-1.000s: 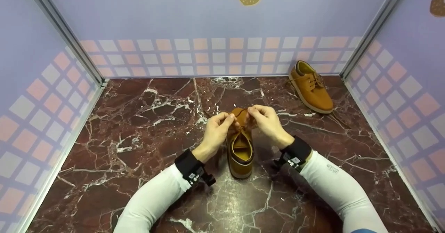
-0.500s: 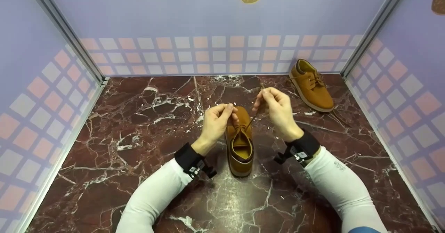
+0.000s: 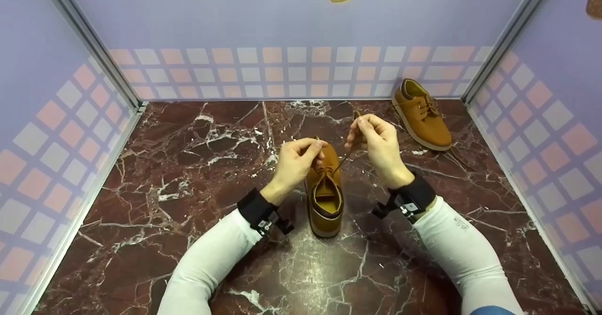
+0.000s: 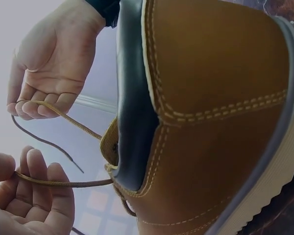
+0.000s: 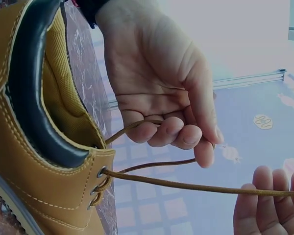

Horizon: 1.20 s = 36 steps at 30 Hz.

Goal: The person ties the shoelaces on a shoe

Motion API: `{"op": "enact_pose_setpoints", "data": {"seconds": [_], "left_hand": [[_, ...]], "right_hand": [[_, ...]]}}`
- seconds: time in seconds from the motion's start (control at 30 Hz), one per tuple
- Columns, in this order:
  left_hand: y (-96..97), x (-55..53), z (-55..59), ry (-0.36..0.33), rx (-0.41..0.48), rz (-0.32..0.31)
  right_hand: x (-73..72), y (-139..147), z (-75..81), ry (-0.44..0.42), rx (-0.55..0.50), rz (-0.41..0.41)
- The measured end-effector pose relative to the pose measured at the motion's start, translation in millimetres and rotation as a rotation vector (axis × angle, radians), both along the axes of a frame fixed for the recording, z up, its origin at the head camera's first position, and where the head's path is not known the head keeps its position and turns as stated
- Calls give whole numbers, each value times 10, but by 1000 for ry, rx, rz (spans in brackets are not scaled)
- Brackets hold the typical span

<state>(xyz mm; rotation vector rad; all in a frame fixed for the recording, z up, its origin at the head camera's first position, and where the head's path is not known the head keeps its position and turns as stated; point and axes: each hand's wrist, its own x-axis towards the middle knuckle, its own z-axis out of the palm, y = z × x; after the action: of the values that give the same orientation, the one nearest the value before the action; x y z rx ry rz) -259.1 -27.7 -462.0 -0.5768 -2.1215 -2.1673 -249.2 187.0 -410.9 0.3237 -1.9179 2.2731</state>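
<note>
A tan leather lace-up shoe [image 3: 326, 228] stands on the marble-patterned surface, heel toward me, with a dark padded collar [image 5: 32, 88] and yellow lining. Past its opening, my left hand [image 3: 294, 161] pinches one shoelace between thumb and forefinger; in the left wrist view that lace [image 4: 63, 184] runs across the fingers to the shoe. My right hand [image 3: 380, 145], higher and to the right, pinches the other lace end. Its lace [image 5: 196, 186] stretches straight from an eyelet to the fingers, and a loose tail [image 4: 49, 142] hangs beyond them.
A matching tan shoe [image 3: 425, 120] stands at the back right by the wall, its laces loose on the surface [image 3: 188, 240]. Lilac panels with pink and white checks [image 3: 296, 73] close off the back and both sides.
My right hand has moved away from the left hand, forward and to the right, drawing its lace out straight. The left hand has barely shifted, and the shoe stays put.
</note>
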Motion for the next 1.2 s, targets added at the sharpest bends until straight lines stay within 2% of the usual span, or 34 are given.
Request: {"op": "enact_pose_setpoints", "data": {"seconds": [0.27,0.6,0.87,1.07,1.2], "left_hand": [[12,-34,76,57,-71,-20],[35,-107,161,143,-282,-94],[26,-142,145,125,-288,-181],[24,-138,149,129,-325,-196],[43,-147,121,154,-314,-157]], "right_hand": [[-18,-2,56,43,39,24],[-137,-65,145,165,131,121],[-255,-200,259,187,236,189],[-349,-309,305,180,330,245],[-391,-384,306,168,376,288]]}}
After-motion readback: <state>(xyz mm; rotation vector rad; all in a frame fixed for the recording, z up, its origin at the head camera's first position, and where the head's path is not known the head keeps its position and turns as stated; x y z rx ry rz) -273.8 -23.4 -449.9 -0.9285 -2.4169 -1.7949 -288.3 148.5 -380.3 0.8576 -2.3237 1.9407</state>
